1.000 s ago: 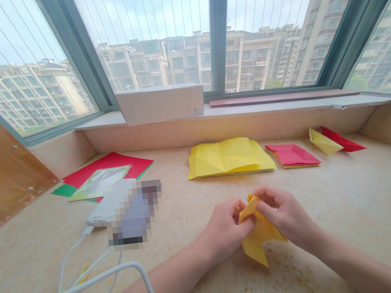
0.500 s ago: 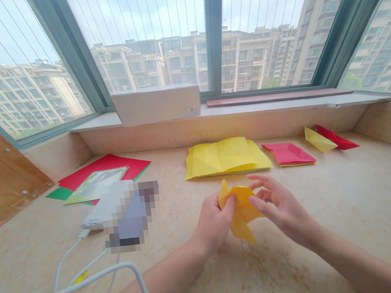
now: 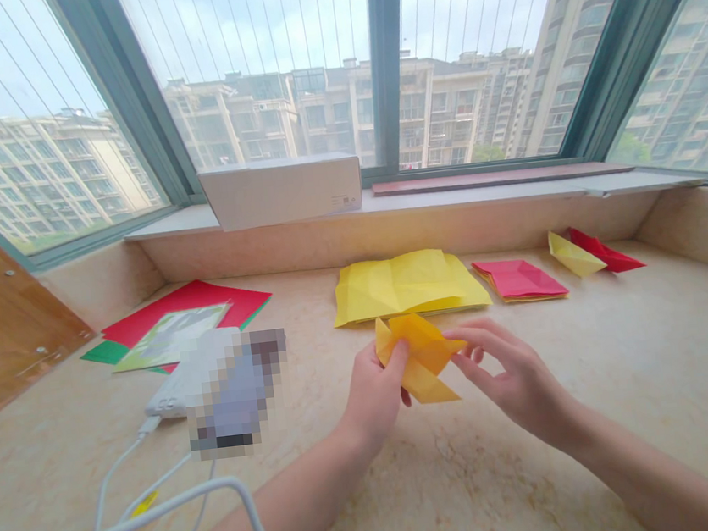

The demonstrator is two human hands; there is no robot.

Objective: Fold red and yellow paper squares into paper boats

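A folded yellow paper (image 3: pixel 421 352) with several pointed flaps is held up between both hands, above the stone counter (image 3: pixel 482 489). My left hand (image 3: pixel 374 387) grips its left side, the thumb pressed on the front face and the other fingers mostly hidden behind. At the paper's right corner, the thumb and fingertips of my right hand (image 3: pixel 506 367) pinch a pointed tip. Just beyond the hands lies a large creased yellow sheet (image 3: pixel 401 286), which looks layered.
Right of it are a stack of folded red paper (image 3: pixel 522 279), a folded yellow piece (image 3: pixel 573 253) and a folded red piece (image 3: pixel 612 253). On the left lie red sheets (image 3: pixel 204 299), a white power bank (image 3: pixel 173 393), a blurred-out device (image 3: pixel 241 398) and a white cable (image 3: pixel 181 494). A white box (image 3: pixel 282 193) stands on the sill.
The folded paper has turned and shifted slightly left and up with my left hand. My right hand, fingers spread beside it before, has closed on its right corner.
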